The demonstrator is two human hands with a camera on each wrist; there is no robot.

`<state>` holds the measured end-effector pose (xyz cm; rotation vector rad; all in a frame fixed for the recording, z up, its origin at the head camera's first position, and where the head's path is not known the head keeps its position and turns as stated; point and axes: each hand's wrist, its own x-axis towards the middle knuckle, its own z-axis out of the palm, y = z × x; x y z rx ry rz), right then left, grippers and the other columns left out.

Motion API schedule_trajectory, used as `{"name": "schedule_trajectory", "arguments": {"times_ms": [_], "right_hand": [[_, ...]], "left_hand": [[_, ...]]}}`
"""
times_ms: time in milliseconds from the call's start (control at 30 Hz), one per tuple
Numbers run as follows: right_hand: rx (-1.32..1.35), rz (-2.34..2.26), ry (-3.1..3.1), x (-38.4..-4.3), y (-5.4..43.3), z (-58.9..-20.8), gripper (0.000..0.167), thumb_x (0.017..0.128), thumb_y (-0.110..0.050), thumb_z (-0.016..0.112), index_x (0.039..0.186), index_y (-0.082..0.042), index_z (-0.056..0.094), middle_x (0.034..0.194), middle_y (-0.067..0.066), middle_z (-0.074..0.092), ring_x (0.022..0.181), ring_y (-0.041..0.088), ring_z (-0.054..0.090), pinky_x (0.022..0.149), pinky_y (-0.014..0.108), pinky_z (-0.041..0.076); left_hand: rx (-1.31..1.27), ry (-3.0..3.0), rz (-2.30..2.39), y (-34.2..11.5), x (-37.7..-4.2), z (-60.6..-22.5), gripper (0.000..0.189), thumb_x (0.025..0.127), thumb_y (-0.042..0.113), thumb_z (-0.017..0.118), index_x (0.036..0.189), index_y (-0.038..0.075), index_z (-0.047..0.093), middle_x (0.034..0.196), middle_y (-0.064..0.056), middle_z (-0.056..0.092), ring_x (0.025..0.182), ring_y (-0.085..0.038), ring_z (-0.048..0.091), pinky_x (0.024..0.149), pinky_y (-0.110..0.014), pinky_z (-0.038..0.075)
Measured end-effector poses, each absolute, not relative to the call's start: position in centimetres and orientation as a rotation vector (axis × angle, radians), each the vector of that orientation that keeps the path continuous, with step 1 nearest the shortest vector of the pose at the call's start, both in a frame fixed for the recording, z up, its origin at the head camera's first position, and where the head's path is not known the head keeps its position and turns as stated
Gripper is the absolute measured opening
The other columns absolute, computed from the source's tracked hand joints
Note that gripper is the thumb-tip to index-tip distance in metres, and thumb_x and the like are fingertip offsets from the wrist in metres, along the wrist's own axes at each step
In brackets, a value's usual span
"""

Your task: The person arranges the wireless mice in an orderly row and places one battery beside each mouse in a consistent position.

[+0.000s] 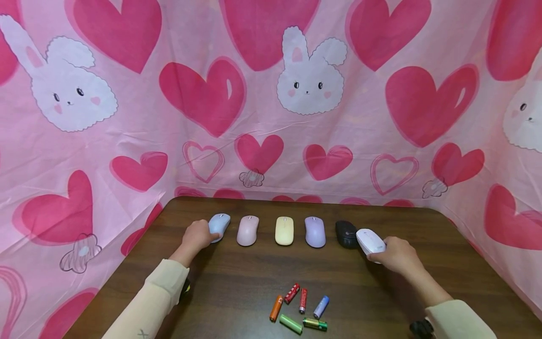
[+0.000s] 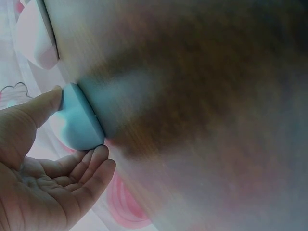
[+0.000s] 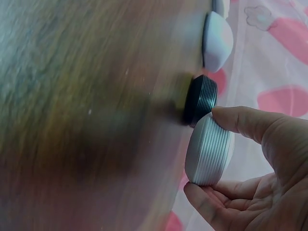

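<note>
At the left end of a row of computer mice, my left hand (image 1: 201, 237) pinches a light blue mouse (image 1: 219, 225) between thumb and fingers. The left wrist view shows the thumb on one side of this blue mouse (image 2: 79, 120) and curled fingertips at the other. My right hand (image 1: 395, 255) grips a white mouse (image 1: 370, 241) at the row's right end. In the right wrist view, thumb and fingers clasp the ribbed sides of the white mouse (image 3: 209, 151). Its edge overlaps the black mouse (image 1: 346, 234) just to its left.
Between the hands stand a pink mouse (image 1: 248, 230), a yellow mouse (image 1: 284, 231) and a purple mouse (image 1: 315, 231). Several batteries, among them an orange battery (image 1: 276, 308) and a green battery (image 1: 290, 324), lie nearer on the brown table (image 1: 237, 282). A pink heart-print cloth (image 1: 262, 117) hangs around the table.
</note>
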<state>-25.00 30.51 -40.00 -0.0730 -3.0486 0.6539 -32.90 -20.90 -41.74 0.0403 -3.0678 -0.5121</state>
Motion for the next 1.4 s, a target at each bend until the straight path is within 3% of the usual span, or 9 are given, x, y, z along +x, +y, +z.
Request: {"name": "schedule_trajectory", "arguments": {"times_ms": [867, 1400], "right_hand": [[-0.208, 0.628, -3.036, -25.8, 32.5, -40.5, 0.055, 0.072, -0.036, 0.08, 0.084, 0.013, 0.058, 0.07, 0.014, 0.058, 0.065, 0.029, 0.052, 0.057, 0.041, 0.042], [-0.303, 0.64, -3.053, -27.1, 33.2, -40.8, 0.061, 0.072, -0.038, 0.08, 0.09, 0.015, 0.055, 0.075, 0.02, 0.057, 0.07, 0.033, 0.052, 0.063, 0.045, 0.044]], "left_hand": [[0.055, -3.07, -0.529, -20.9, -33.1, -41.9, 0.055, 0.078, 0.034, 0.081, 0.101, -0.012, 0.061, 0.086, -0.02, 0.063, 0.068, -0.028, 0.055, 0.069, -0.046, 0.051], [0.05, -3.071, -0.527, -21.0, -33.1, -42.0, 0.056, 0.078, 0.033, 0.081, 0.101, -0.013, 0.061, 0.085, -0.02, 0.063, 0.068, -0.028, 0.055, 0.069, -0.046, 0.052]]}}
